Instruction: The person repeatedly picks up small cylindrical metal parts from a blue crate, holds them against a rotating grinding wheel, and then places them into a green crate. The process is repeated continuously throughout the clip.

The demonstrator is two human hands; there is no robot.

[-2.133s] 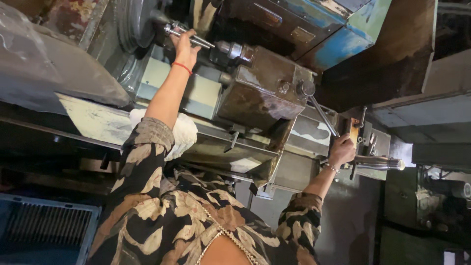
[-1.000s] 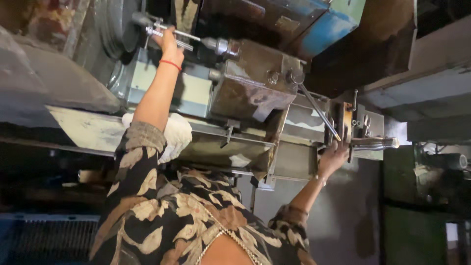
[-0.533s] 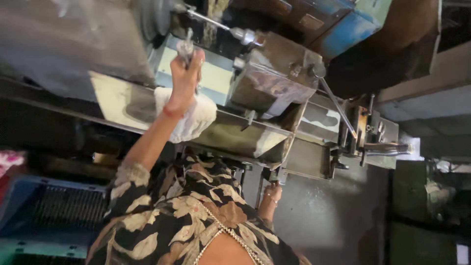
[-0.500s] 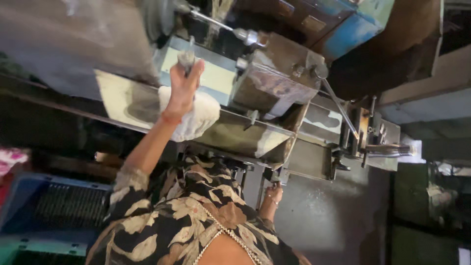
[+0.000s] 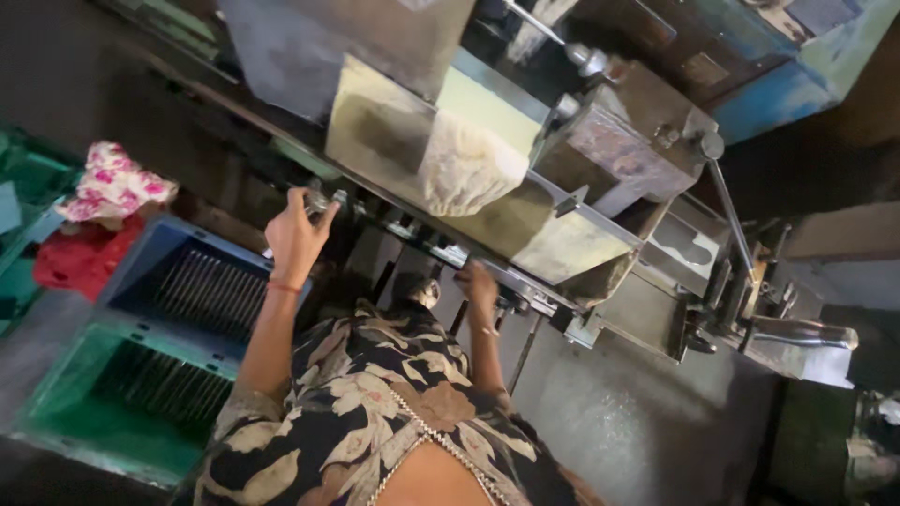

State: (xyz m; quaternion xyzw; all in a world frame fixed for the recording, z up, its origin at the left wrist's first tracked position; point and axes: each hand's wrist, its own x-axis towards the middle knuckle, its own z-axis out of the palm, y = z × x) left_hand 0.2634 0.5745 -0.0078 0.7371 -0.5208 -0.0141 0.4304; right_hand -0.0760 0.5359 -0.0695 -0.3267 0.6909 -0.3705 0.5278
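The left hand is closing its fingers around a small metal part, holding it just under the near edge of the machine. The right hand is gripping that same edge farther right, fingers curled over it. A white cloth is lying on the machine's sloping tray, reaching toward its rim. A long lever is standing at the right, near a steel handle. To the left, 2 crates are sitting side by side: a blue crate and a green crate, both holding rows of dark pieces. A flowered cloth is resting on red fabric beside them. Open floor is lying below the machine at right.
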